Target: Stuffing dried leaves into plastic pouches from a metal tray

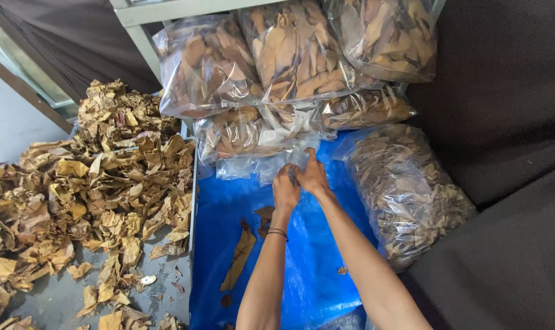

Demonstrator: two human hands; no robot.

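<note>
While pinching the same crumpled edge, left hand (286,188) and right hand (314,176) touching side by side, both grips clamped on clear plastic bag (262,164) lying flat and near empty just ahead of the fingers. Right thumb raised, pointing up toward the stack. Thin dark bracelet (277,232) on left wrist, just behind the grip. Under hands and forearms: blue tarp (308,256), wrinkled, with long dry leaf (239,256) left of the left forearm, smaller brown leaf pieces (265,219) just beside the wrist. Straight ahead of the grip, touching the empty bag: stacked filled bags (277,67) of brown dried leaves, clear plastic, piled against pale metal frame (143,24). Right of the grip, near: another filled bag (406,189) lying on its side, greyer leaves, leaning on dark fabric surface (510,122). Left of the grip, well apart: big loose leaf pile (88,183), tan and brown, spread across grey floor (51,299), scattered fragments down to the tarp edge.
</note>
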